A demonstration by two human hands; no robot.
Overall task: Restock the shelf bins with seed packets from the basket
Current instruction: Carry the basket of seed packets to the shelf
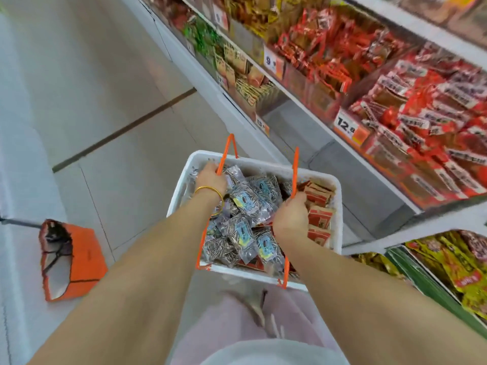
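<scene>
A white basket (266,163) with orange handles hangs in front of me above the floor. It is heaped with clear seed packets (242,233) that show striped seeds and blue labels, and red-and-tan packets (320,219) line its right side. My left hand (210,177), a gold bangle on its wrist, grips the left orange handle (228,146). My right hand (291,214) grips the right orange handle (295,167). The shelf bins (395,109) on my right hold heaps of red snack packets behind yellow price tags.
An orange dustpan (73,259) with a dark handle lies on the tiled floor at the left. A lower shelf (448,264) at the right holds yellow and green packets. The shelving runs along the whole right side, the aisle floor along the left.
</scene>
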